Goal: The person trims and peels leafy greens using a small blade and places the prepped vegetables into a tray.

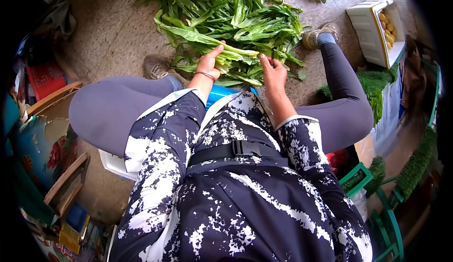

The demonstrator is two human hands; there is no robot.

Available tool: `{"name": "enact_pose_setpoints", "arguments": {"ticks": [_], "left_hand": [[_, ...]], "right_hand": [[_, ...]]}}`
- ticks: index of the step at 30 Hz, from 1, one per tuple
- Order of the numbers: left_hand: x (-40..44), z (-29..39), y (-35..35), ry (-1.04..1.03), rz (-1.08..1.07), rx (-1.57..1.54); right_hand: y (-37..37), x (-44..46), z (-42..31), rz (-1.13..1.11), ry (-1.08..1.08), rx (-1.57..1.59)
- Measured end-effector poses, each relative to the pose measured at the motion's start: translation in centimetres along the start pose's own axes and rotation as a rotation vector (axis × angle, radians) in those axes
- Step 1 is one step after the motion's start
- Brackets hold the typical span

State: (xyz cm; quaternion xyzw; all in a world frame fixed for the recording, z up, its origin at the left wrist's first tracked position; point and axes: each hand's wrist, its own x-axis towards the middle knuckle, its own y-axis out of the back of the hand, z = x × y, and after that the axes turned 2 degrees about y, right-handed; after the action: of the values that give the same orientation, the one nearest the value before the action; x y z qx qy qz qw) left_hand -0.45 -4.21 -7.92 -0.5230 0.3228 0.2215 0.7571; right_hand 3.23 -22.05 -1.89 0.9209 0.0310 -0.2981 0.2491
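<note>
- Leafy greens [236, 19]: smooth, faintly glossy
- Floor [108, 23]: rough, matt, stone-like
- Leggings [111, 108]: smooth, matt cloth
- Belt buckle [246, 148]: dark plastic
- Blue object [218, 95]: glossy, plastic-looking
- Brown frame [65, 180]: wood

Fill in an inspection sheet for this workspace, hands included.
Surface: brownish floor, marked in places.
Job's things: loose pile of leafy greens; a held bunch in front of it.
Clutter: red item at picture left, details unclear.
Hands: left hand grips the bunch; right hand is at its pale end, pinch unclear.
Cables: nothing seen.
Surroundings: white box holding yellowish lumps; grass-like green strip, both picture right.
</note>
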Motion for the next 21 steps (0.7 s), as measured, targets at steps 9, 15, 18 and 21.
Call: {"name": "enact_pose_setpoints", "arguments": {"ticks": [9,15,18,21], "left_hand": [[-0.8,-0.7,-0.5,-0.015,-0.107,0.08],[-1.1,-0.2,-0.8,-0.036,-0.128,0.006],[-1.2,0.7,-0.9,-0.025,-0.154,-0.027],[-1.0,0.4,-0.9,-0.029,-0.157,0.002]], "right_hand": [[-2.2,-0.3,-1.9,-0.533,-0.579,0.862],[-1.8,0.1,-0.3,-0.528,-0.514,0.658],[-1.4,0.0,0.1,-0.367,-0.443,0.495],[-1.4,-0.8,-2.1,-0.293,-0.522,0.462]]}}
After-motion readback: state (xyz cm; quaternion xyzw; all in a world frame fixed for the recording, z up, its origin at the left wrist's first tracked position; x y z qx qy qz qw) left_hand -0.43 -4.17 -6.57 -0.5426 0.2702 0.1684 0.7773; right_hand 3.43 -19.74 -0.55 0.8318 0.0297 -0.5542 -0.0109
